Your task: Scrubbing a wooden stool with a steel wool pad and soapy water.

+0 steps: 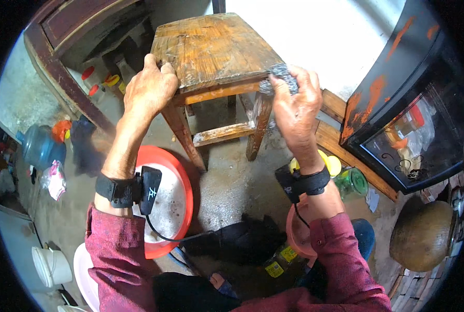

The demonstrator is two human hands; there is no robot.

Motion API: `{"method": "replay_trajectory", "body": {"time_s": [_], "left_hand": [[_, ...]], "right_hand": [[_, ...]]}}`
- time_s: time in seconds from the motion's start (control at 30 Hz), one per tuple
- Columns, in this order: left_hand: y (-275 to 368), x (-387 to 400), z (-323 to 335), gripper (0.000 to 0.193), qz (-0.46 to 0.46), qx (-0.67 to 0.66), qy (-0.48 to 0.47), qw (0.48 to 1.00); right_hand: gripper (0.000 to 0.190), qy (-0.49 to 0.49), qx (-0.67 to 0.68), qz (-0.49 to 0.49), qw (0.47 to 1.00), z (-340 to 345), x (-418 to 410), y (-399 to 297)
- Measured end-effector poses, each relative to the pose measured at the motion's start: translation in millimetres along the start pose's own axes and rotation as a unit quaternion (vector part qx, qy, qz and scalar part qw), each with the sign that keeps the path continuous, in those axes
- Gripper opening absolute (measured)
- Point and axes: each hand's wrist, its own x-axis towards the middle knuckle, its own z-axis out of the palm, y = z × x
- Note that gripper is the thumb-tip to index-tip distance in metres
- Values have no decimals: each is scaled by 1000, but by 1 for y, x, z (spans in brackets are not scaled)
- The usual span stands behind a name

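Note:
A worn wooden stool (216, 46) stands upright before me, its seat wet-looking and its lower rail (224, 134) partly covered with whitish suds or residue. My left hand (150, 89) grips the near left corner of the seat, the fingers curled over its edge. In my right hand (296, 97) is a silvery metal scouring pad (280, 78), pressed against the near right corner of the seat, just above a front leg. A red basin (189, 195) of foamy water sits on the floor below my left forearm.
A pink basin (296, 230), a green glass jar (353, 182) and plastic bottles (280, 261) are near my right arm. A black glass-fronted cabinet (411, 136) and wooden boards (356, 163) stand right. At left are a blue water jug (42, 146) and a white bucket (52, 267).

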Motion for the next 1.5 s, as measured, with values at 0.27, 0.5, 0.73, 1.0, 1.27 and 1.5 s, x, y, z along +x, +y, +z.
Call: {"method": "replay_trajectory", "body": {"time_s": [0.27,0.5,0.73,1.0,1.27,1.5], "left_hand": [[-19,-4,8,49,5,-22,-5,1000],[11,0,0,51,-7,76,-38,996],[9,12,14,52,13,66,-24,997],[11,10,22,56,63,52,-2,997],[19,17,18,56,3,115,-59,992],[3,18,27,56,55,91,-28,994]], "right_hand": [[22,-61,-86,-106,989,51,-10,-34],[21,10,-78,11,997,-6,24,25],[24,16,4,30,999,-19,32,26],[28,-258,-56,184,947,-13,92,41],[32,-224,-141,-16,964,-26,62,49],[24,-171,121,124,970,-30,112,55]]}}
